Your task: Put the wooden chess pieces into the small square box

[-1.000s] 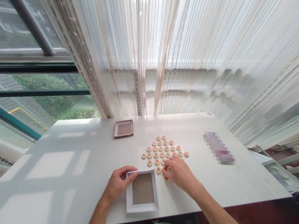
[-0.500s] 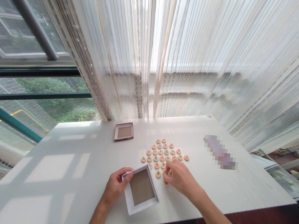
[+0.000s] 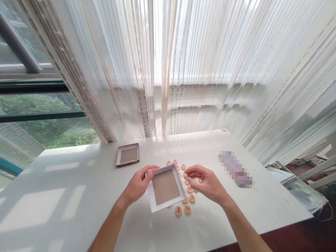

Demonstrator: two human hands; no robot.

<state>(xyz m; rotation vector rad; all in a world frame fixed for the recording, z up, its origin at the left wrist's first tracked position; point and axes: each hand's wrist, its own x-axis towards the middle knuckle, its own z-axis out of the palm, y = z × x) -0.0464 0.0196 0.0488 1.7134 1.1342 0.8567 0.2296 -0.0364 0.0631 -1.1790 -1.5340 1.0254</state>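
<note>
My left hand (image 3: 138, 184) grips the left rim of a shallow white box (image 3: 166, 188) with a brown bottom, held up and tilted over the white table (image 3: 62, 195). Around and partly under the box lie several round wooden chess pieces (image 3: 182, 209) marked in red and black. My right hand (image 3: 203, 182) hovers at the box's right edge over those pieces, its fingers curled in a pinch; what they hold is too small to make out.
A second small box (image 3: 128, 155) with a brown rim lies on the table to the far left of the pieces. A blurred oblong object (image 3: 235, 168) lies at the right. Striped sheer curtains (image 3: 191, 57) hang behind the table; a window (image 3: 25, 102) is at left.
My left hand has lifted the white box off the table and carried it forward over the pieces. My right hand has risen from the near pieces to the box's right edge.
</note>
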